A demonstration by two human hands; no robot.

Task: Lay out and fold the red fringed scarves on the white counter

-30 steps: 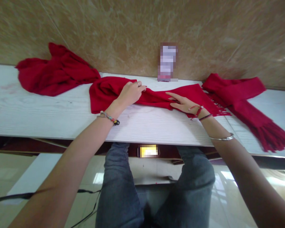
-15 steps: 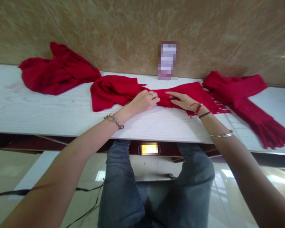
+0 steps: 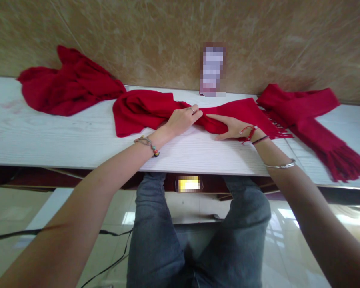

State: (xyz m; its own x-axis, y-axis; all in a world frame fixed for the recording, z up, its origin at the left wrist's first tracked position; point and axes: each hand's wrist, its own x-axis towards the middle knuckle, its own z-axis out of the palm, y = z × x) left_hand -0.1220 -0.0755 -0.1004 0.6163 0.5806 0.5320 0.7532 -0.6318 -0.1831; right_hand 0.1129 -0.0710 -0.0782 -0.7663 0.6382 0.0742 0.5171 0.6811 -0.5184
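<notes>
A red fringed scarf [image 3: 144, 110] lies bunched across the middle of the white table [image 3: 63, 140]. My left hand [image 3: 183, 119] rests on its centre with the fingers curled onto the cloth, a ring showing on one finger. My right hand [image 3: 232, 127] lies flat on the same scarf just to the right, fingers stretched out toward the left hand. The two hands nearly touch. Both wrists wear bracelets.
Another red scarf [image 3: 69, 86] is heaped at the back left against the marbled wall. A folded red scarf [image 3: 306, 112] with a fringe lies at the right. A small upright box [image 3: 212, 70] stands at the wall. A cable [image 3: 108, 268] runs over the tiled floor.
My left hand slid right along the scarf from the bunched part to its centre, ending beside my right hand. My right hand shifted slightly and stays flat on the cloth.
</notes>
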